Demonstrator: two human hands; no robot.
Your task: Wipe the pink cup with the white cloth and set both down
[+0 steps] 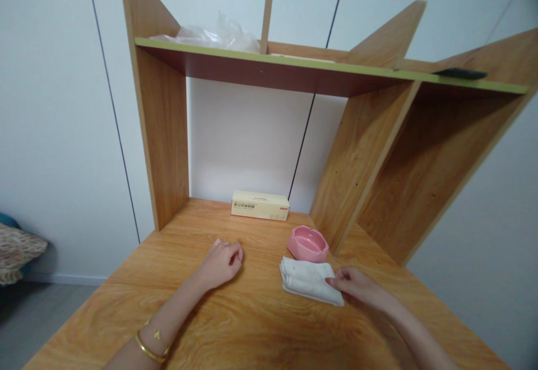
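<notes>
A folded white cloth point(309, 280) lies on the wooden desk, just in front of a pink ashtray-like bowl point(309, 245). My right hand point(355, 285) is at the cloth's right end, thumb on top and fingers at its edge, pinching it. Over the desk to the left, my left hand point(222, 263) is curled with its fingers closed and nothing visible in them. On that wrist are two gold bracelets point(151, 347).
A long cream box point(259, 206) with printed lettering stands at the back of the desk point(252, 325). Overhead runs a shelf point(294, 63) holding a clear plastic bag point(218, 35) and a dark flat object point(460, 73). Upright wooden panels point(365, 157) bound the right side.
</notes>
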